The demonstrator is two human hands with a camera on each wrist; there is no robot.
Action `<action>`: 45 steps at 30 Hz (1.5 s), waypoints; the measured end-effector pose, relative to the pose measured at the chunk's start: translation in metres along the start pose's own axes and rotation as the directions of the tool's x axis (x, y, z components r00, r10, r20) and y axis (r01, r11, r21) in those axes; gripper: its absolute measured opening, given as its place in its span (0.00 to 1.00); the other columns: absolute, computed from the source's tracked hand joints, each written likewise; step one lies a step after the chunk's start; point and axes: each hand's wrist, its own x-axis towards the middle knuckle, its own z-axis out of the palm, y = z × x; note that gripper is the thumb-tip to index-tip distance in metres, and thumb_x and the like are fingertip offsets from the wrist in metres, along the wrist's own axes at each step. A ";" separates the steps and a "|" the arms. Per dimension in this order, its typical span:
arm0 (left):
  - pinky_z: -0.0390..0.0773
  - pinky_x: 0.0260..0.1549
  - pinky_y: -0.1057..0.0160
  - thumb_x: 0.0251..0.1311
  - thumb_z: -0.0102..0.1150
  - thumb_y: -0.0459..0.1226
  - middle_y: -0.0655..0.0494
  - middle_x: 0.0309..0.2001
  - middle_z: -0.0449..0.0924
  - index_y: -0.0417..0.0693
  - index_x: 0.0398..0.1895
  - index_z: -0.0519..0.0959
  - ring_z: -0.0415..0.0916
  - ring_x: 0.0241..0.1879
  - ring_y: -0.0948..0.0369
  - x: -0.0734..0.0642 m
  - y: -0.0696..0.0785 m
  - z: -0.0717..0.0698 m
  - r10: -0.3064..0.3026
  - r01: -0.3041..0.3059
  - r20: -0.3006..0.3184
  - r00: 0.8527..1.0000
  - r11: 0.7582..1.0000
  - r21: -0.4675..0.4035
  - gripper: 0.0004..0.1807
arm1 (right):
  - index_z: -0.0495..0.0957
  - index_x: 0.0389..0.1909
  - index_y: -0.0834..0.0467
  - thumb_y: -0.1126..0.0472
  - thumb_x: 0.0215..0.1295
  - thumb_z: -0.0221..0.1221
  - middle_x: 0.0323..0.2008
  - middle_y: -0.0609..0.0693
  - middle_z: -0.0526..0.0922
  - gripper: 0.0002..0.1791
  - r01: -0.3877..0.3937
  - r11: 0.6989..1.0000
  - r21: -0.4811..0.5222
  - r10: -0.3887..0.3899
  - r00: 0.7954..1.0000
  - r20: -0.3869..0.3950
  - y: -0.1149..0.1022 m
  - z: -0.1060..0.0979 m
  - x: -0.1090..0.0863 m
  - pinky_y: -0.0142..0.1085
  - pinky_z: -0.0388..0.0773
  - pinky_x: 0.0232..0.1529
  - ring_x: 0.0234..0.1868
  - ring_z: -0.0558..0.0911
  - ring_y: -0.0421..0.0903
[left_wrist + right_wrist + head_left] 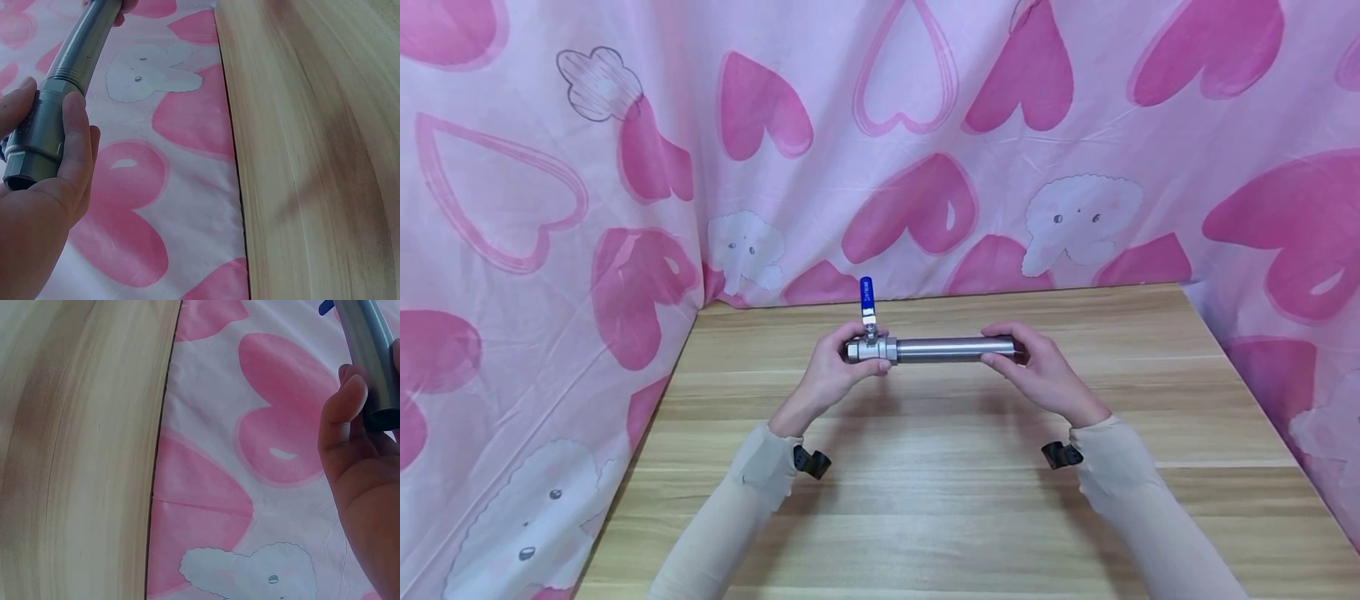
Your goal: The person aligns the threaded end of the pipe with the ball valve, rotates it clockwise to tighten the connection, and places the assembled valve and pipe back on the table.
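Note:
In the head view a ball valve with a blue lever handle is joined to a straight steel pipe. My left hand grips the valve body, its thumb along the near side. The lever points up and away from me. At the pipe's other end my right hand holds the tube between thumb and fingers. The left wrist view shows threads where the pipe meets the valve. The pipe's open end appears beside the right thumb in the right wrist view.
Below the hands lies a wood-grain table. A pink heart-patterned cloth hangs along its back and both sides. A small black camera sits on the left wrist, another black camera on the right.

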 end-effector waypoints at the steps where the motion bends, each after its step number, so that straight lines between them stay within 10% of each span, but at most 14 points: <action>1: 0.76 0.47 0.58 0.50 0.73 0.39 0.54 0.55 0.77 0.48 0.56 0.76 0.73 0.49 0.53 0.000 0.000 0.000 0.000 0.000 0.000 1.000 1.000 -0.001 0.28 | 0.74 0.55 0.55 0.59 0.65 0.62 0.47 0.52 0.81 0.19 0.000 1.000 0.001 0.000 1.000 -0.001 0.000 0.000 0.000 0.30 0.79 0.39 0.40 0.79 0.42; 30: 0.79 0.44 0.63 0.49 0.73 0.36 0.52 0.55 0.78 0.50 0.54 0.77 0.74 0.47 0.55 0.001 0.000 0.002 0.019 -0.019 0.000 1.000 1.000 -0.016 0.26 | 0.75 0.55 0.54 0.55 0.67 0.59 0.45 0.54 0.81 0.18 -0.051 0.999 0.001 0.051 0.999 0.010 0.002 0.001 0.001 0.30 0.76 0.33 0.37 0.77 0.44; 45: 0.79 0.45 0.60 0.50 0.73 0.37 0.54 0.54 0.78 0.53 0.54 0.77 0.74 0.47 0.54 0.000 0.000 0.003 -0.006 0.006 0.000 1.000 1.000 -0.012 0.25 | 0.73 0.52 0.58 0.69 0.57 0.66 0.47 0.57 0.79 0.22 -0.005 1.000 0.031 0.005 1.000 0.001 0.001 0.003 -0.001 0.27 0.80 0.40 0.41 0.79 0.46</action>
